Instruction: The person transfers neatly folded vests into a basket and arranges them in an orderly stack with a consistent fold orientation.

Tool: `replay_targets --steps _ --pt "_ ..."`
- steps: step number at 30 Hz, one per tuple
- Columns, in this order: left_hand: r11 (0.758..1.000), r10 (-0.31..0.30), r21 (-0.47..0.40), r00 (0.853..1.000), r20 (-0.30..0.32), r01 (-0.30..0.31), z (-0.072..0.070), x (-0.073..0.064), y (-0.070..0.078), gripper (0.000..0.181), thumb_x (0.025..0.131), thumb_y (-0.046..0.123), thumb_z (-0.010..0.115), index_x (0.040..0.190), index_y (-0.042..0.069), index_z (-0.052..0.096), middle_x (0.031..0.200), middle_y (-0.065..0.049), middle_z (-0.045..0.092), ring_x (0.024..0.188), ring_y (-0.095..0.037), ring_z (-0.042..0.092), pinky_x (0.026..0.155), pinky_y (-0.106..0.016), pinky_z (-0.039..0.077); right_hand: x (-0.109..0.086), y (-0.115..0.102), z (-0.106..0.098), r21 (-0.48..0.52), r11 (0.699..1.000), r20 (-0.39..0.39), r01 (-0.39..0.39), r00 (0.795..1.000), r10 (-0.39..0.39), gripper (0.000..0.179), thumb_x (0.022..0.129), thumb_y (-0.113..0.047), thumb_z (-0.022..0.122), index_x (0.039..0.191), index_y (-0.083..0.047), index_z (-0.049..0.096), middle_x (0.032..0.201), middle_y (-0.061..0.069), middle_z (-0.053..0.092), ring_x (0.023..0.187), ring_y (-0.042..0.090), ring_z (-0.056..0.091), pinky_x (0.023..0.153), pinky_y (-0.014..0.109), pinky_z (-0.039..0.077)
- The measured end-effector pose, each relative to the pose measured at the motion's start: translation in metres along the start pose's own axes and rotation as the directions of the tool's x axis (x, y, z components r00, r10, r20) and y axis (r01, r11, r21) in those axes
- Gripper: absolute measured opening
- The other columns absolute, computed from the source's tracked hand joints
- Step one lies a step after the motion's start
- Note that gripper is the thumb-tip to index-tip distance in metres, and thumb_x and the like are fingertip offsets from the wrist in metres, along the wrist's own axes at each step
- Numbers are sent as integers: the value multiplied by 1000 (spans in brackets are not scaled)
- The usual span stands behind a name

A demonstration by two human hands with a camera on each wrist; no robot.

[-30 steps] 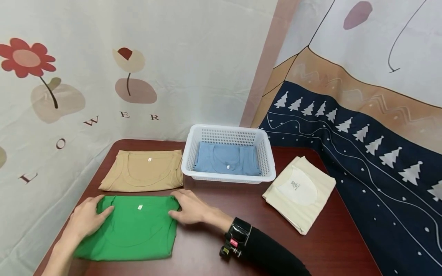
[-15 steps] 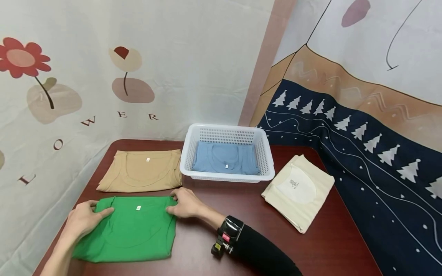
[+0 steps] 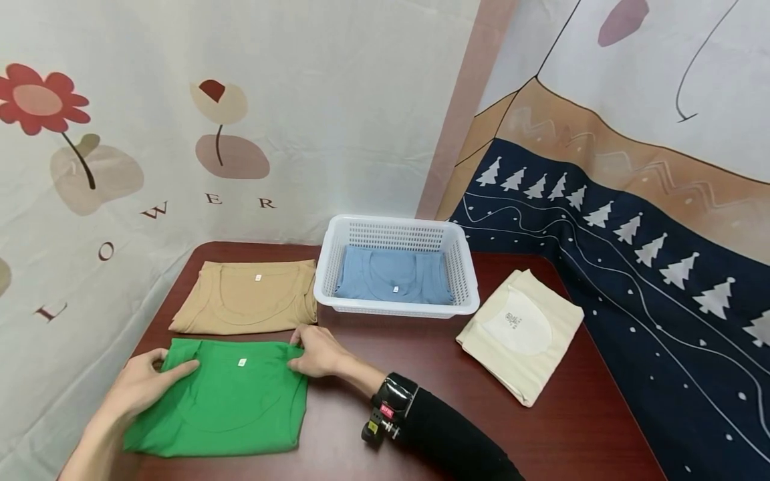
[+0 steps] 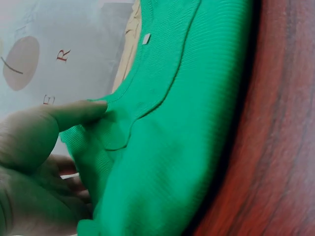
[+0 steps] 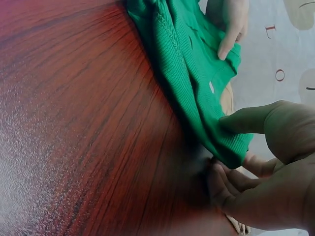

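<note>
A folded green shirt (image 3: 234, 401) with a small white neck label lies at the table's front left. My left hand (image 3: 141, 384) pinches its far left corner, thumb on top and the other fingers behind or under the cloth. At the far right corner my right hand (image 3: 319, 352) grips the fabric the same way; in the right wrist view its thumb presses on the green shirt (image 5: 197, 88) while the curled fingers sit beneath the edge. The far edge of the shirt looks slightly raised between the hands. In the left wrist view the left thumb (image 4: 81, 114) lies on the cloth.
Behind the green shirt lies a folded tan shirt (image 3: 246, 300). A white plastic basket (image 3: 397, 309) at the back middle holds a folded blue shirt (image 3: 394, 274). To the right lies a folded cream shirt (image 3: 523, 337), set at an angle on the dark red table (image 3: 421, 354).
Both hands have closed their fingers on the green shirt's far corners. The right hand has shifted slightly left, and the far edge of the shirt has lifted a little.
</note>
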State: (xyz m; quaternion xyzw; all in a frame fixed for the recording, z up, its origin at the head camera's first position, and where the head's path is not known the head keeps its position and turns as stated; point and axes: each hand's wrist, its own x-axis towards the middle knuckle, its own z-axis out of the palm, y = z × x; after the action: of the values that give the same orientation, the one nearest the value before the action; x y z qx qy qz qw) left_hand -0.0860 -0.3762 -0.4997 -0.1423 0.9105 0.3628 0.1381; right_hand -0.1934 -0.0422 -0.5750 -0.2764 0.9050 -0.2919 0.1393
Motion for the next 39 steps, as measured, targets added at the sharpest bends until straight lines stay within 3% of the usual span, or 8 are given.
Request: replay_targets --steps 5,10,15,24,26,32,36,39 --pt "999 2 -33 996 85 1 -4 -1 -3 65 112 50 69 139 -9 62 115 -17 82 91 -10 71 74 -27 60 -26 -35 -36 136 989 36 -56 998 51 33 91 -25 92 118 -14 75 113 -4 77 98 6 66 91 21 57" --pt "999 25 18 993 115 -27 -5 -1 -7 83 114 46 65 156 -23 45 149 -45 62 117 -36 78 79 -26 62 -40 -48 -48 292 944 55 -154 988 144 40 89 -20 94 123 -11 76 125 6 80 119 17 75 102 25 58" --pt "1000 19 15 994 107 -21 -5 0 -8 85 114 48 65 157 -24 44 149 -45 62 113 -35 79 78 -27 63 -46 -50 -49 427 864 109 -267 964 244 56 87 -16 95 136 2 75 137 19 81 122 25 80 101 32 65" --pt "1000 1 15 994 108 -3 -3 1 -9 76 113 50 66 149 -17 58 135 -36 74 94 -11 74 75 -30 61 -53 -49 -49 546 769 206 -334 942 263 66 86 -8 96 143 13 69 146 24 75 78 18 77 87 33 68" --pt "1000 -4 30 994 109 0 -2 1 -10 78 113 51 66 150 -17 57 138 -38 72 97 -12 73 76 -30 61 -55 -51 -50 528 785 219 -324 945 242 71 85 -7 96 147 12 66 149 24 72 81 18 77 89 32 68" --pt "999 -7 46 994 106 2 -3 3 -9 81 113 52 65 152 -19 54 142 -42 68 101 -15 74 79 -32 61 -59 -58 -47 210 953 187 -219 966 181 84 81 -17 102 155 -4 62 152 13 71 132 22 72 119 33 57" --pt "999 -9 51 994 106 3 -3 3 -10 81 113 53 65 152 -18 54 141 -41 69 101 -16 74 79 -33 60 -47 -44 -22 16 984 155 -176 973 172 90 81 -30 103 157 -11 60 153 4 72 141 22 69 120 34 57" --pt "999 -11 48 994 105 6 -2 3 -10 80 113 53 65 150 -17 56 139 -39 71 100 -15 73 78 -32 60 -43 -37 -12 7 984 134 -178 975 176 79 80 -32 104 148 -12 69 139 -2 79 127 15 74 111 30 60"
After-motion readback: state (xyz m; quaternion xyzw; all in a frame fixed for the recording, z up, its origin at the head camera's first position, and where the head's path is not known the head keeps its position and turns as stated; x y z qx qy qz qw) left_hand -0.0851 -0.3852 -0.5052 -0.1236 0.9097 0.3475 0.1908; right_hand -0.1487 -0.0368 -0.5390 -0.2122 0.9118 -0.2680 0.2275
